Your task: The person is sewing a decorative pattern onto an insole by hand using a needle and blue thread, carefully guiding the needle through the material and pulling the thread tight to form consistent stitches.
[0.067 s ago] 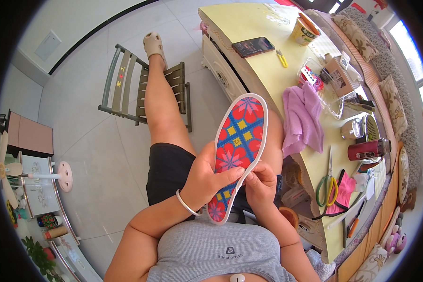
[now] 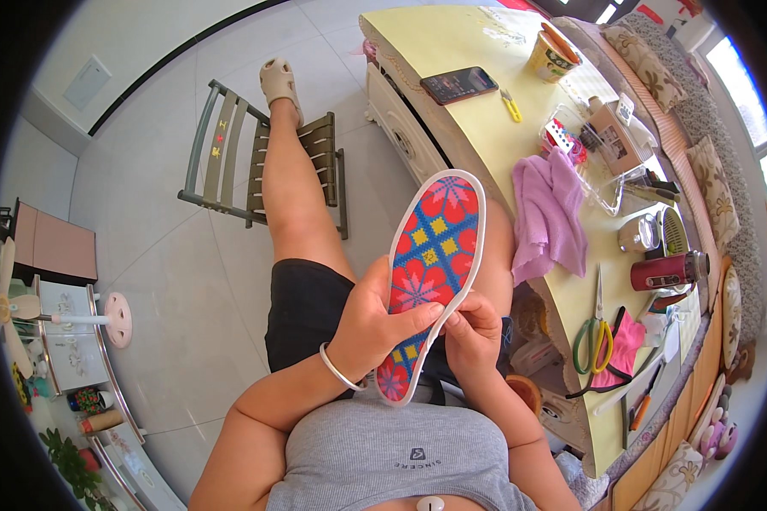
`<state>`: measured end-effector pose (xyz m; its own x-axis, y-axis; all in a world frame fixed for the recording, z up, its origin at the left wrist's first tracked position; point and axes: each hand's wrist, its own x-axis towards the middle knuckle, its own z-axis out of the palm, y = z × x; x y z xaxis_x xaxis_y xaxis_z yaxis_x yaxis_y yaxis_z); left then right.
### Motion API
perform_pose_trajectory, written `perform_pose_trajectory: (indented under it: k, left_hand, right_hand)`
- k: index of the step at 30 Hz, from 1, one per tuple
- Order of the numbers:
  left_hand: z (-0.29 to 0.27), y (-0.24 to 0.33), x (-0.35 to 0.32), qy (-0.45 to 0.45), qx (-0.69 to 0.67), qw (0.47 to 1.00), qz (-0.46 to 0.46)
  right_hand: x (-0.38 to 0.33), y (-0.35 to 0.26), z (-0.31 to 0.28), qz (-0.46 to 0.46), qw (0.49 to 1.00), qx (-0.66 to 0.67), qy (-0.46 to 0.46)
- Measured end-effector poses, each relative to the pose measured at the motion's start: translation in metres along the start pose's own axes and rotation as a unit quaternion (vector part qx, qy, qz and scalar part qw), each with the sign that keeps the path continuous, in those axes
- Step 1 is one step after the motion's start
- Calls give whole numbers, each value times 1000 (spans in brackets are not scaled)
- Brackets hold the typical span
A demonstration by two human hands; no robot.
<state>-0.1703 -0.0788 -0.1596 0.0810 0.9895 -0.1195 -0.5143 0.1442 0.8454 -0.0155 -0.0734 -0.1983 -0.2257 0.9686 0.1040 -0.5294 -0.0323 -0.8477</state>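
Observation:
A shoe insole (image 2: 435, 241) with a red, blue, pink and yellow stitched pattern and a white rim is tilted upright above my lap. My left hand (image 2: 375, 319) is closed round its left edge, thumb lying across the patterned face. A white bangle (image 2: 341, 368) circles that wrist. At the insole's right edge, the thumb and fingers of my right hand (image 2: 471, 334) are pinched together, touching the rim. Whatever is between those fingertips is too small or hidden to make out.
On the right, a yellow-covered table (image 2: 452, 43) bears a phone (image 2: 460, 85), yellow cutter (image 2: 510, 106), purple cloth (image 2: 550, 213), scissors (image 2: 596, 336), pink fabric piece (image 2: 625, 345) and red flask (image 2: 666, 271). My leg rests on a folding chair (image 2: 260, 162). A fan (image 2: 72, 318) stands left.

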Motion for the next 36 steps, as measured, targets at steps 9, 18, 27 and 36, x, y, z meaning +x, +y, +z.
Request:
perform_pose_trajectory:
  k: [9, 18, 27, 36]
  left_hand:
    - [-2, 0, -2, -32, 71, 997, 16]
    - [3, -1, -2, 1, 160, 983, 84]
    - [7, 6, -5, 27, 128, 988, 79]
    - [3, 2, -5, 17, 167, 980, 104]
  right_hand:
    - [-10, 0, -3, 9, 1000, 22, 18]
    - [-9, -1, 1, -31, 999, 28, 21]
    - [-4, 0, -5, 45, 998, 34, -7]
    - [-1, -1, -2, -46, 999, -25, -9]
